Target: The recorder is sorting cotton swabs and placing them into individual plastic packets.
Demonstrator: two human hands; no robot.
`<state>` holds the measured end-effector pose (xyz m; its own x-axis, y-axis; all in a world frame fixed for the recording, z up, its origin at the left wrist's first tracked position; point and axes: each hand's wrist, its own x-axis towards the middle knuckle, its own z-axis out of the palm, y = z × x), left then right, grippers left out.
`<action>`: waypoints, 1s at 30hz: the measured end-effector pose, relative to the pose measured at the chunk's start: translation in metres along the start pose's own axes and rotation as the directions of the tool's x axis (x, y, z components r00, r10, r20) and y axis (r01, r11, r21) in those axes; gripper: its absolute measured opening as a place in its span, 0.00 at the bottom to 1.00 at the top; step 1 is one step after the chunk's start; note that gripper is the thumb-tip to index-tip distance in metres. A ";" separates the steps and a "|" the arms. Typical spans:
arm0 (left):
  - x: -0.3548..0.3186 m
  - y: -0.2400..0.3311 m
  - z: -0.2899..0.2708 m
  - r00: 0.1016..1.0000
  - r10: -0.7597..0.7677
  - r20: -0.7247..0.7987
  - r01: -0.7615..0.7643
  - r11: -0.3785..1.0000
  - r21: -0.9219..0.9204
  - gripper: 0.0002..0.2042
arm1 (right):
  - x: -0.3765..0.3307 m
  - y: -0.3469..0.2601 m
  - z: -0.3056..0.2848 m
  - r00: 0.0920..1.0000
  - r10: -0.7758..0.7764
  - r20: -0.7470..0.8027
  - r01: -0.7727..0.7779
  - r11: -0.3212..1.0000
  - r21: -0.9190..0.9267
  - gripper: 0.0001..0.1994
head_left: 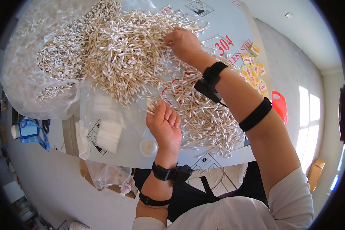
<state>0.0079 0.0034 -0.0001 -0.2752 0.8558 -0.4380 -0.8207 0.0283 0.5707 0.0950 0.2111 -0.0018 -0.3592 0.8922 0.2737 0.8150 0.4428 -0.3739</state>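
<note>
In the head view's upper middle, cotton swabs (120, 51) lie heaped; the right hand (183, 43) curls at them, grip unclear. Centrally, the left hand (163, 124) clasps a small bunch. Likely light, stiff, snappable: best held mid-stem.

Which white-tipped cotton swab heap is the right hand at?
The larger heap of white-tipped, tan-stick cotton swabs; the right hand is at its right edge. The smaller heap lies lower right in view.
</note>
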 end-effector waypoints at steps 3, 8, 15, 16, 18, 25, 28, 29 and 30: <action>0.000 0.000 0.000 1.000 -0.014 0.003 0.014 1.000 -0.007 0.13 | -0.005 0.012 -0.007 0.996 -0.008 -0.093 0.021 0.989 0.147 0.06; -0.001 0.001 0.002 1.000 -0.014 0.024 0.014 1.000 -0.008 0.13 | -0.016 0.033 -0.034 0.946 0.294 0.137 -0.295 0.605 0.740 0.03; -0.001 0.001 0.000 0.998 -0.054 0.021 0.053 0.998 0.019 0.13 | -0.019 0.022 -0.038 0.998 0.053 0.017 -0.055 0.895 0.443 0.06; -0.001 0.001 0.000 0.998 -0.054 0.020 0.054 0.998 0.020 0.13 | -0.015 0.019 -0.035 0.998 0.054 0.018 -0.056 0.894 0.445 0.06; 0.000 0.000 0.001 0.998 -0.050 0.026 0.049 0.999 0.013 0.13 | -0.006 0.018 -0.029 0.999 0.025 -0.029 -0.016 0.959 0.284 0.08; 0.001 0.000 0.001 0.998 -0.060 0.021 0.060 0.998 0.023 0.13 | 0.009 0.016 -0.024 0.954 0.141 0.263 -0.193 0.964 0.181 0.10; 0.001 0.002 -0.001 0.999 -0.049 0.015 0.048 0.998 0.030 0.13 | 0.001 0.014 -0.033 0.919 0.050 0.391 -0.022 0.997 -0.077 0.10; 0.001 0.003 -0.002 0.999 -0.049 0.012 0.049 0.998 0.036 0.14 | -0.001 0.012 -0.032 0.928 0.121 0.351 -0.142 0.989 0.034 0.10; 0.001 0.001 -0.002 0.998 -0.057 0.016 0.056 0.998 0.038 0.14 | -0.003 0.016 -0.031 0.927 0.203 0.315 -0.257 0.956 0.141 0.10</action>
<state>0.0057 0.0035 -0.0012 -0.2198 0.8611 -0.4585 -0.8150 0.0962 0.5715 0.1233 0.2130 0.0194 -0.3111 0.9449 -0.1016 0.8075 0.2065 -0.5525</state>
